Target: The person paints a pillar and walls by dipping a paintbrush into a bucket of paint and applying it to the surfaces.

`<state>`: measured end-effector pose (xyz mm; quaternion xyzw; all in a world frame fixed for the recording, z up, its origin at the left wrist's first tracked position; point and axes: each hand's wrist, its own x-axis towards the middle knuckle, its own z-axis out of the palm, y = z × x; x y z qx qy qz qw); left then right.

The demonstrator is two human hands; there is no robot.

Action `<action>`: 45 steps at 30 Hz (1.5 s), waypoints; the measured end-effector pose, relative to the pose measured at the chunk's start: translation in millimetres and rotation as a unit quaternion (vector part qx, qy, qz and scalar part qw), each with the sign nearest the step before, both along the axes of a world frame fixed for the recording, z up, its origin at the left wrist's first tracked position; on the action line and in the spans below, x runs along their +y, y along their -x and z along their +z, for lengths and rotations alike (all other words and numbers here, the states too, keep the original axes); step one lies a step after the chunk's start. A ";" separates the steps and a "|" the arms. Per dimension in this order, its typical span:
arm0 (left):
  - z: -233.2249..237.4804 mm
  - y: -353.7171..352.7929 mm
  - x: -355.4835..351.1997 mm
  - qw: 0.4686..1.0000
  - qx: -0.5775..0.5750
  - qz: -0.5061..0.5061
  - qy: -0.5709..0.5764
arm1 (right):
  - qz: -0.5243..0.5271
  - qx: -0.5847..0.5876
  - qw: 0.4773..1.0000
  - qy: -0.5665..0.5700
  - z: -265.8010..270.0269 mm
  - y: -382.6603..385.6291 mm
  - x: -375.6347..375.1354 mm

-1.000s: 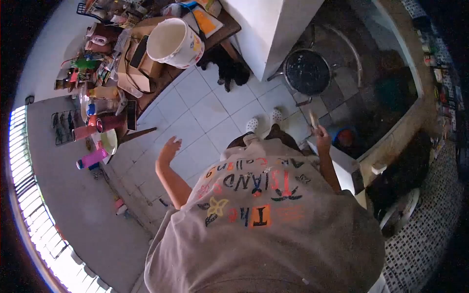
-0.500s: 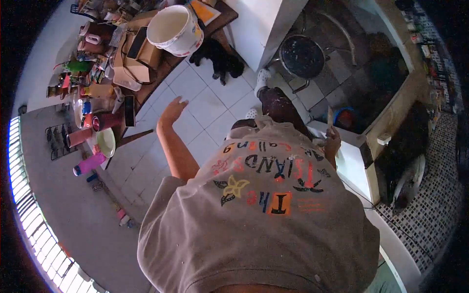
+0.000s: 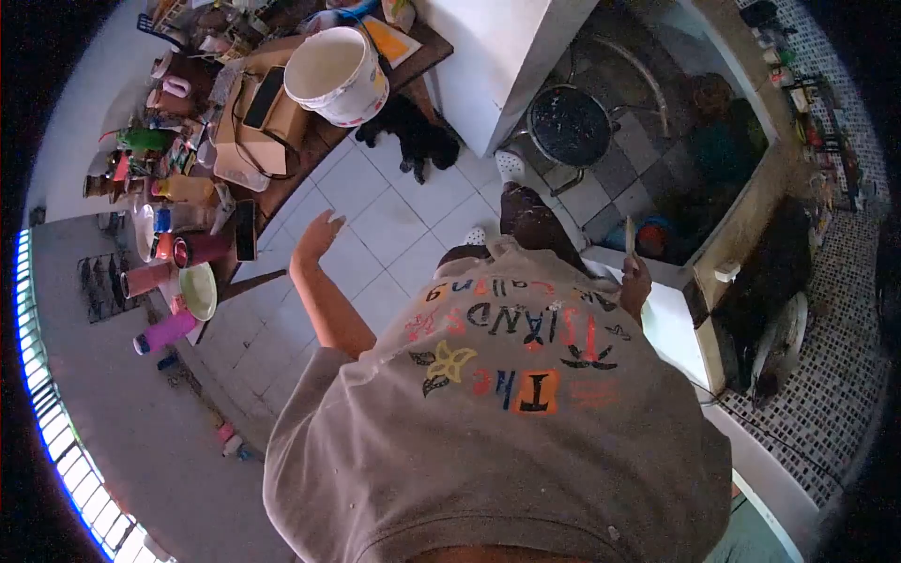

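My left hand (image 3: 319,235) hangs in the air above the tiled floor, fingers loosely bent and apart, with nothing in it. It is nearest to the cluttered table on the left, without touching it. At my right side, my right hand (image 3: 636,279) is closed around a thin, flat, pale strip (image 3: 630,233) that sticks up from the fingers. Its exact kind is too small to tell. Part of the right hand and wrist is hidden behind my shirt (image 3: 526,413).
A white bucket (image 3: 338,77) stands at the table's edge, near a cardboard box (image 3: 246,155) and several bottles. A black animal (image 3: 413,136) lies on the floor ahead. Beyond the white wall (image 3: 483,70) stands a round black stool (image 3: 569,125). A mosaic-tiled counter (image 3: 817,375) runs along the right.
My left hand has moved slightly left and down. More of the pale strip in my right hand shows now. My feet have shifted and the view has turned a little.
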<state>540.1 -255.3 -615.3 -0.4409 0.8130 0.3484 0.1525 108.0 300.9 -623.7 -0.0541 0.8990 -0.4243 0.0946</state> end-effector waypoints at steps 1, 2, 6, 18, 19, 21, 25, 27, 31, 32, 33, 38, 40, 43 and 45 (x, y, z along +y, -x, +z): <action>32.5 8.7 13.4 0.995 0.019 0.093 -0.042 | 0.013 0.009 1.000 -0.023 -1.4 3.3 -0.2; 52.5 10.5 21.9 0.978 0.039 0.185 -0.083 | 0.027 0.019 0.998 -0.044 -3.0 7.3 -3.1; 12.7 -49.7 21.5 0.971 0.023 0.216 -0.103 | 0.074 0.043 0.996 -0.002 -4.8 23.5 -22.9; 33.4 -46.5 64.9 0.933 -0.010 0.302 -0.195 | 0.079 0.127 0.987 -0.065 54.4 37.1 -77.4; 26.6 -54.8 62.3 0.942 0.012 0.296 -0.159 | 0.056 0.151 0.983 -0.090 57.7 38.6 -81.9; 18.9 -72.9 66.8 0.946 0.031 0.297 -0.123 | 0.049 0.071 0.994 -0.072 71.6 44.9 -86.7; -11.3 -143.8 100.4 0.938 0.144 0.294 -0.111 | 0.128 0.089 0.987 -0.034 63.7 70.9 -104.9; -66.6 -194.8 120.3 0.908 0.102 0.359 -0.189 | 0.158 0.046 0.986 -0.017 66.3 82.7 -119.0; -52.4 -179.9 155.4 0.723 0.422 0.269 -0.477 | 0.154 0.075 0.984 -0.042 82.9 80.1 -139.1; -11.8 -141.4 161.8 0.845 0.183 0.348 -0.363 | 0.155 0.071 0.984 -0.045 77.7 81.0 -135.9; 50.2 -88.1 165.7 0.889 -0.073 0.397 -0.214 | 0.157 0.065 0.984 -0.048 75.3 81.0 -133.0; -46.4 -55.4 97.3 0.968 -0.063 0.235 -0.055 | 0.177 0.114 0.975 -0.066 71.5 102.2 -115.5; -35.3 -4.8 84.4 0.978 -0.020 0.196 -0.063 | 0.167 0.111 0.979 -0.037 79.1 113.2 -112.6; 25.9 85.9 80.5 0.991 0.021 0.084 -0.106 | 0.141 0.093 0.985 -0.026 100.7 129.7 -118.3; 33.8 111.0 61.4 0.990 0.055 0.079 -0.105 | 0.156 0.090 0.984 0.001 105.6 149.8 -121.6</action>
